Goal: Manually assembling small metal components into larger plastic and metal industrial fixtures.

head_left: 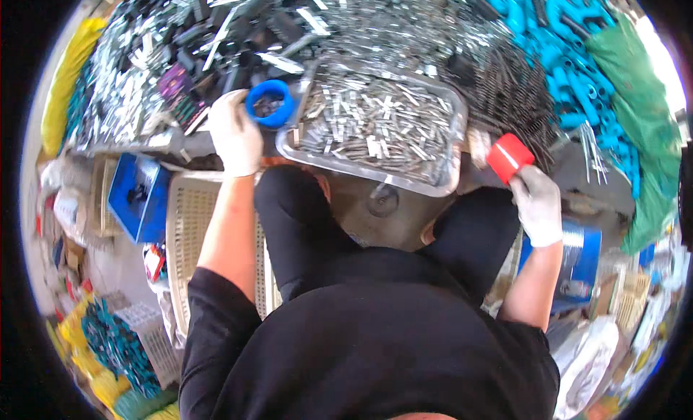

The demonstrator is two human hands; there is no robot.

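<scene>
My left hand [237, 135], in a white glove, has its bent fingers at the left side of a round blue cup [289, 102] with small dark pieces in it, and appears to grip its rim. Part of that grip is hidden. The cup overlaps the left corner of a clear plastic tray [361, 162], which is heaped with small metal pins [375, 120]. To the right of the tray, my right hand [539, 203], also gloved, is closed on the lower edge of a smooth red object [510, 158], cup-like in shape. Its inside does not show.
Loose dark and silvery parts [209, 45] heap up behind the tray, with dark springs [509, 95] and blue-green plastic pieces [570, 73] at the right. A purple box [177, 88] lies left. Beige crate [191, 232] and blue bins [138, 196] stand beside my legs.
</scene>
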